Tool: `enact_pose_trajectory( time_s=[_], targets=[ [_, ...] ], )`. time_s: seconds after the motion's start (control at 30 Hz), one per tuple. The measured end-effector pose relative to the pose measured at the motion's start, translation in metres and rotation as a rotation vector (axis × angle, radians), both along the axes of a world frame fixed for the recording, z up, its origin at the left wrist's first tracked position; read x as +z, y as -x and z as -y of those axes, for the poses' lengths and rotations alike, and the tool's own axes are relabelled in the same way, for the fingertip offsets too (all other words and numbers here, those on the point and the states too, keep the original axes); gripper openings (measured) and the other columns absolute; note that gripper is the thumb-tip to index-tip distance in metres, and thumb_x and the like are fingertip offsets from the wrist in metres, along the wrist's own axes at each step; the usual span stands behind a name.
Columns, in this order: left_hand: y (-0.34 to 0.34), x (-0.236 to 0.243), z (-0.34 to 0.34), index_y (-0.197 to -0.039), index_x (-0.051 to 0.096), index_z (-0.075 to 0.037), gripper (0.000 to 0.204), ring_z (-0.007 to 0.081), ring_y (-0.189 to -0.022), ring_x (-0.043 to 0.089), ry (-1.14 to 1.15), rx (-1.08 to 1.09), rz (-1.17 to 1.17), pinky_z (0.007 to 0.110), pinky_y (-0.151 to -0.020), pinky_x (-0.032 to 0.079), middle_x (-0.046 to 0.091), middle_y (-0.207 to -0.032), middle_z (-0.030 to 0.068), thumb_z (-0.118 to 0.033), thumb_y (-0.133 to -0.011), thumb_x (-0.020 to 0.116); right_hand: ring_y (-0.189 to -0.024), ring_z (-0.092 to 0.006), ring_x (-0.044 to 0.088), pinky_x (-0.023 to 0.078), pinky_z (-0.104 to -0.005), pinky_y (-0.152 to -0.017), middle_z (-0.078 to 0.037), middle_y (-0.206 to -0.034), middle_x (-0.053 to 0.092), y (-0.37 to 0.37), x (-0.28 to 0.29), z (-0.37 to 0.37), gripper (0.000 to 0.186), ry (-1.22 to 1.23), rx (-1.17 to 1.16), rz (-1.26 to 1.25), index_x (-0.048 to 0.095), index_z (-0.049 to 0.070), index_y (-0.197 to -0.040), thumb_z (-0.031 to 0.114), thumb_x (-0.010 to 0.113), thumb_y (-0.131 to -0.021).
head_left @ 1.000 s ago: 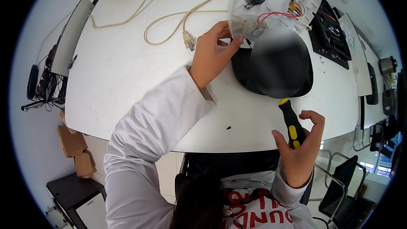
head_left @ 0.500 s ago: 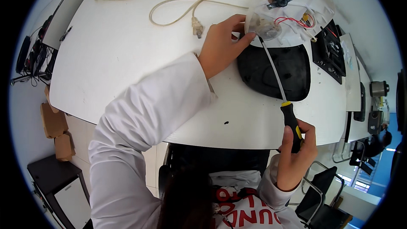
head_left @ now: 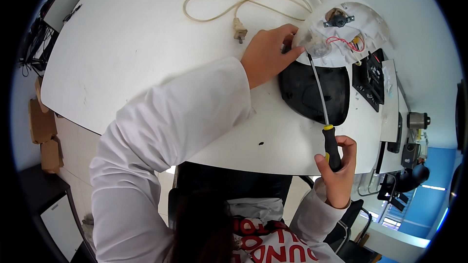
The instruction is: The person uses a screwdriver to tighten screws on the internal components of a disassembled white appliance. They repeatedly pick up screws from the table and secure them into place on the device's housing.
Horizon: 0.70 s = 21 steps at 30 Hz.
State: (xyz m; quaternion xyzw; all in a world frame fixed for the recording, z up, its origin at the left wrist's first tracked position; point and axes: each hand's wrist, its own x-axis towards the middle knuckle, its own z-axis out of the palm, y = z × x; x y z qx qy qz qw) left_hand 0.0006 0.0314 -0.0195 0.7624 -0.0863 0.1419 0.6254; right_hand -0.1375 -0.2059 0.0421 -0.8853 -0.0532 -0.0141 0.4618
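Note:
My left hand grips the left edge of a white domed plastic housing, thumb beside the screwdriver's tip. The housing lies with its inside up, showing a dark metal-and-black part, red wires and a clear round piece. My right hand holds the black-and-yellow handle of a long screwdriver between thumb and fingers. Its shaft slants up to the housing's near edge; what the tip touches is too small to make out. Below the shaft lies a black curved plastic cover, partly under the housing.
A pale cord with a plug loops across the white table. To the right of the housing is a black tool case. A small dark bit lies near the front edge. Cardboard boxes stand at far left.
The view has shifted slightly. The screwdriver handle has turned, its yellow stripe now on the left, and my right fingers have shifted around it. My left hand keeps its grip on the housing.

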Motion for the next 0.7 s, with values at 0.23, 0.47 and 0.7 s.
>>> enact_pose_trajectory(
  time_s=[0.23,0.47,0.7],
  targets=[
    [0.000,-0.003,0.001,-0.114,0.058,-0.001,0.038,0.0220,-0.082,0.066,0.019,-0.003,0.008,0.032,-0.073,0.051,0.069,-0.095,0.0149,-0.025,-0.085,0.066,-0.057,-0.0087,0.055,0.041,-0.0194,-0.053,-0.006,-0.074,0.060,0.009,0.013,-0.020,0.023,0.168,-0.288,0.112,0.054,-0.001,-0.093,0.008,0.071,-0.080],
    [0.002,-0.002,0.003,-0.113,0.058,-0.002,0.036,0.0224,-0.081,0.067,0.008,0.015,0.017,0.032,-0.072,0.052,0.069,-0.092,0.0144,-0.022,-0.084,0.067,-0.051,-0.0097,0.054,0.041,-0.0200,-0.047,-0.006,-0.070,0.058,0.016,0.020,-0.041,0.022,0.123,-0.266,-0.023,0.054,-0.003,-0.093,0.015,0.065,-0.087],
    [0.000,-0.005,0.005,-0.106,0.058,-0.004,0.030,0.0265,-0.071,0.064,0.025,0.040,0.087,0.035,-0.067,0.049,0.067,-0.080,0.0111,-0.022,-0.084,0.066,-0.041,-0.0101,0.043,0.034,-0.0209,-0.036,-0.006,-0.069,0.053,0.006,0.002,-0.015,0.045,-0.570,-0.062,-0.511,0.053,-0.004,-0.100,0.038,0.037,-0.100]
  ],
)
